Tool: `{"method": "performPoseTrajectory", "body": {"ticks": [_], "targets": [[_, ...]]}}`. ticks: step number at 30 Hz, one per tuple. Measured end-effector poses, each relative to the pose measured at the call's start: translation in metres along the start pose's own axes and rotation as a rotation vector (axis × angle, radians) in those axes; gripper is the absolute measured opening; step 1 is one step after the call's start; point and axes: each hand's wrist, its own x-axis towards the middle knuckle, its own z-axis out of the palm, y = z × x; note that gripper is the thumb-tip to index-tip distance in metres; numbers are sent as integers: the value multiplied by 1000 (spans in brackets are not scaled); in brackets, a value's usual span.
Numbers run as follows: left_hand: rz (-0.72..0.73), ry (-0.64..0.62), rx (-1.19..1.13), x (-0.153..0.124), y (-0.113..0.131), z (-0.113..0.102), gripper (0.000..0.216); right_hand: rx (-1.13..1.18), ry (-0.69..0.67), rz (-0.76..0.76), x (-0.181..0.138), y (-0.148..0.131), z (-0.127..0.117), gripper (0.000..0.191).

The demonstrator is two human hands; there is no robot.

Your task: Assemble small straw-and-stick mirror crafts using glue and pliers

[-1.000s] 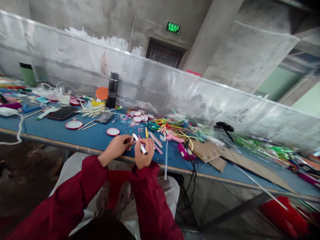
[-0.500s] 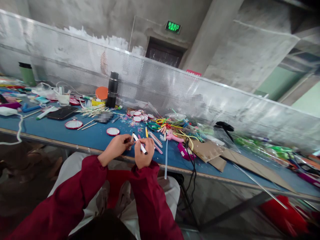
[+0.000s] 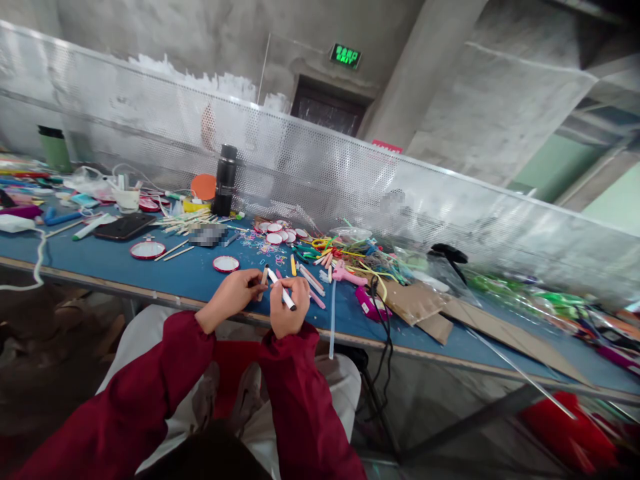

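My left hand (image 3: 235, 291) pinches a short tan stick (image 3: 265, 274) upright between thumb and fingers; its top end looks dark. In my right hand (image 3: 291, 307) is a white marker pen (image 3: 281, 288) with a black end, slanted so its tip is close beside the stick. Whether the tip touches the stick I cannot tell. Both hands are over the front edge of the blue table (image 3: 190, 273). Just beyond them lies a round white disc with a red rim (image 3: 226, 264), and a yellow stick (image 3: 293, 265) lies near pale pink sticks (image 3: 313, 279).
A pink glue gun (image 3: 347, 273) with a clear glue stick lies right of my hands, by a purple object (image 3: 373, 303) and black cables. Behind stand a black bottle (image 3: 225, 180) and loose wooden sticks (image 3: 187, 220). A phone (image 3: 125, 226) lies left, cardboard (image 3: 510, 337) right.
The marker's upper end has shifted very slightly to the right, away from the stick. Both hands otherwise keep their place and grip.
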Motion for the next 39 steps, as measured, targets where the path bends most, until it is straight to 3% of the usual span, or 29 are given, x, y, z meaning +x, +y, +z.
{"method": "performPoseTrajectory", "body": {"ticks": [39], "targets": [[-10,-15,24,2,-4,0,22,-43,28,26,0,-1,0,11]]}}
